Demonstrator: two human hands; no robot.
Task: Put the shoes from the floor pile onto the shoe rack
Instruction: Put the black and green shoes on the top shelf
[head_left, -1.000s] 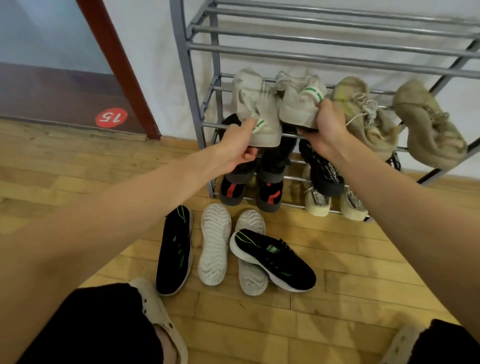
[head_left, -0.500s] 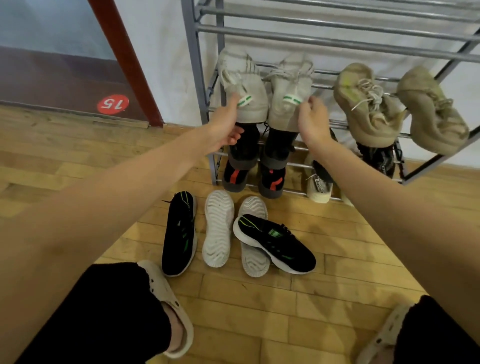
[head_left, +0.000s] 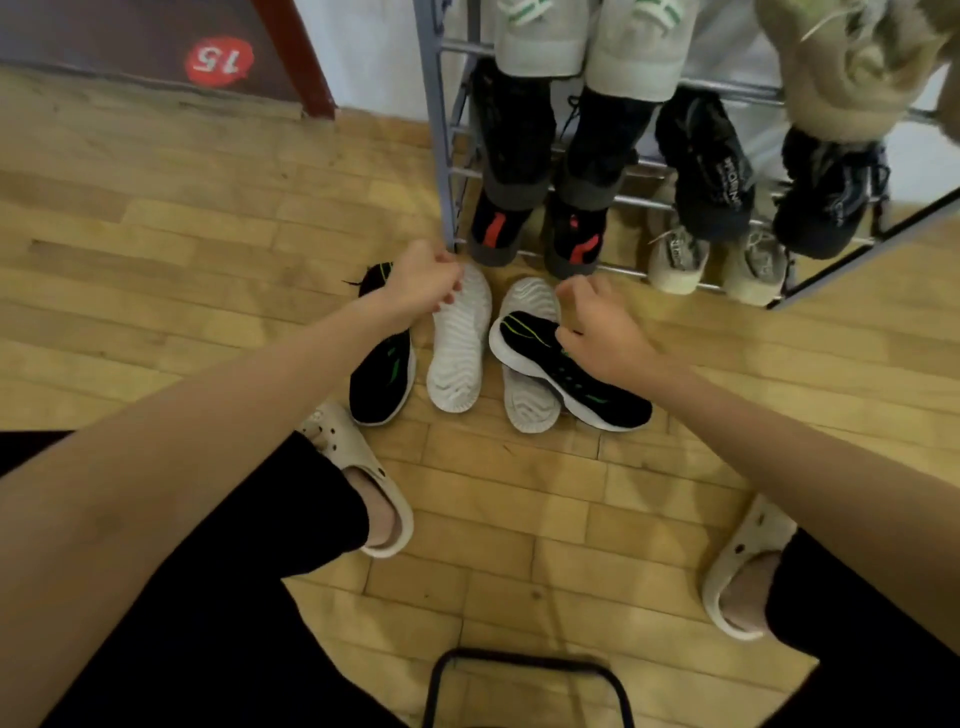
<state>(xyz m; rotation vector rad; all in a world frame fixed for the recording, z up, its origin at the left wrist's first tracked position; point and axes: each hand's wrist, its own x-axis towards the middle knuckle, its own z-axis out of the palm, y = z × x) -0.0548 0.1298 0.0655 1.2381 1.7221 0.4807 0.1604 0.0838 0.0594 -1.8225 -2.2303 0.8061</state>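
Note:
On the wooden floor in front of the grey metal shoe rack (head_left: 439, 130) lies a small pile of shoes. A black shoe with green stripes (head_left: 382, 376) lies at the left. Two white shoes lie sole up, the left white shoe (head_left: 457, 353) and the right white shoe (head_left: 527, 400). A second black shoe (head_left: 576, 374) rests across the right white one. My left hand (head_left: 421, 286) hovers over the left black shoe's far end, fingers curled and holding nothing. My right hand (head_left: 602, 332) hangs over the second black shoe, fingers apart. A white pair with green marks (head_left: 587, 47) sits on the rack.
The rack holds black boots with red marks (head_left: 540, 228), beige shoes (head_left: 711, 260), black sneakers (head_left: 711, 171) and tan shoes (head_left: 852, 67). My feet in cream clogs (head_left: 363, 467) stand close by. A black metal frame (head_left: 524, 680) is at the bottom. A red "15" sticker (head_left: 221, 60) marks the wall.
Both hands let go of the white pair, which stays on the rack, and came down to the floor pile. The camera tilted downward.

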